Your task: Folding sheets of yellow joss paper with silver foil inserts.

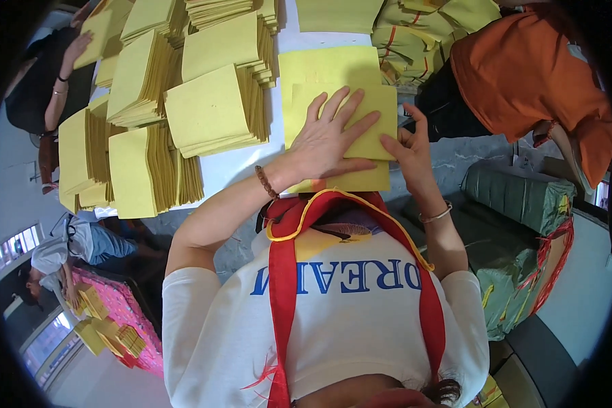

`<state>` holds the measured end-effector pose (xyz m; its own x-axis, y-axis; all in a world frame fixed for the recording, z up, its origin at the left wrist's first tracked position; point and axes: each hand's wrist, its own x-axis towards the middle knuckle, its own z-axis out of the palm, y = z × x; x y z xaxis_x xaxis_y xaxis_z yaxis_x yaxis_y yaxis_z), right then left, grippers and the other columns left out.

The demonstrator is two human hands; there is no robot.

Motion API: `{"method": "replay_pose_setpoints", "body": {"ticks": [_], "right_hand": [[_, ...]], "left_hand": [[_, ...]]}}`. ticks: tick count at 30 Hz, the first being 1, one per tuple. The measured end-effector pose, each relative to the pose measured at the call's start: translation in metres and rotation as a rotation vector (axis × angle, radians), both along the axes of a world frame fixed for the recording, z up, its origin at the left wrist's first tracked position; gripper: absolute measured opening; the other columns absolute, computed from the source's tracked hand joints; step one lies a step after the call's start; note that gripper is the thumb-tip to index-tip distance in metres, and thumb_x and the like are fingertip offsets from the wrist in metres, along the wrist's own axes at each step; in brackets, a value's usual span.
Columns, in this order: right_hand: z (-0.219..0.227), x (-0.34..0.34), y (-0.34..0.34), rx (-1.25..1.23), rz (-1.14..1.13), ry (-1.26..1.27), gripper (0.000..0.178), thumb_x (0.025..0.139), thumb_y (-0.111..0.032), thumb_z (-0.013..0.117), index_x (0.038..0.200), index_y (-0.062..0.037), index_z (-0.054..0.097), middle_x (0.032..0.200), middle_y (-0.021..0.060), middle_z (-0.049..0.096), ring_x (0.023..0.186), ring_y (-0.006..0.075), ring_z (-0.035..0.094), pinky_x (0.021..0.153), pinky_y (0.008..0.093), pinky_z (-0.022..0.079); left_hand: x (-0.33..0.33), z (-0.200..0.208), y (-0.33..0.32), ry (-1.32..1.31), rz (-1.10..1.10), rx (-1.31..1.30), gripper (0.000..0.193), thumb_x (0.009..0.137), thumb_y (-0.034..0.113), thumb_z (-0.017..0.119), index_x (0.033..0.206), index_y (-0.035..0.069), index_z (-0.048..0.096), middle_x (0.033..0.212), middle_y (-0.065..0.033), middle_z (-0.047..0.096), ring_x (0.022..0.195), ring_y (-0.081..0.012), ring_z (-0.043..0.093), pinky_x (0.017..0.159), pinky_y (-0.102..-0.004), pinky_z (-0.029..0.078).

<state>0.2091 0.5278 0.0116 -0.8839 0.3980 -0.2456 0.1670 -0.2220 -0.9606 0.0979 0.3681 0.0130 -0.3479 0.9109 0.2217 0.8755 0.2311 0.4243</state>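
Observation:
My left hand, with a beaded bracelet at the wrist, lies flat with spread fingers on a yellow paper sheet. This sheet looks folded and rests on a larger yellow sheet, whose edges show above and below it. At the right edge of the upper sheet is my right hand, wearing a bangle. Its thumb and forefinger are apart, the thumb at the paper's edge; I cannot tell whether it touches. A little orange-red patch shows on the lower sheet near my left palm.
Several stacks of folded yellow paper cover the table's left side. Yellow bundles with red ties lie at the far right. A person in orange stands at right, near green wrapped bales. Another person's hand touches paper at far left.

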Motion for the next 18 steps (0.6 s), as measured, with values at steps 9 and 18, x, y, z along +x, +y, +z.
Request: {"method": "replay_pose_setpoints", "body": {"ticks": [9, 18], "right_hand": [[0.039, -0.012, -0.009, 0.011, 0.006, 0.095, 0.069, 0.083, 0.002, 0.056, 0.14, -0.0128, 0.022, 0.098, 0.0129, 0.062, 0.085, 0.013, 0.058, 0.073, 0.024, 0.046], [0.081, -0.01, -0.036, -0.414, 0.111, 0.322, 0.059, 0.095, -0.025, 0.041, 0.145, -0.012, 0.015, 0.135, 0.0179, 0.041, 0.12, 0.0252, 0.045, 0.1, 0.0363, 0.036]], "left_hand": [[0.02, 0.004, -0.006, 0.374, 0.186, 0.1, 0.07, 0.063, 0.019, 0.064, 0.129, 0.007, 0.046, 0.127, -0.0153, 0.049, 0.115, -0.0285, 0.047, 0.092, -0.0457, 0.037], [0.018, 0.079, -0.078, 0.49, 0.097, 0.426, 0.04, 0.074, 0.017, 0.055, 0.113, 0.011, 0.06, 0.119, -0.006, 0.058, 0.109, -0.022, 0.054, 0.091, -0.0381, 0.043]]}}
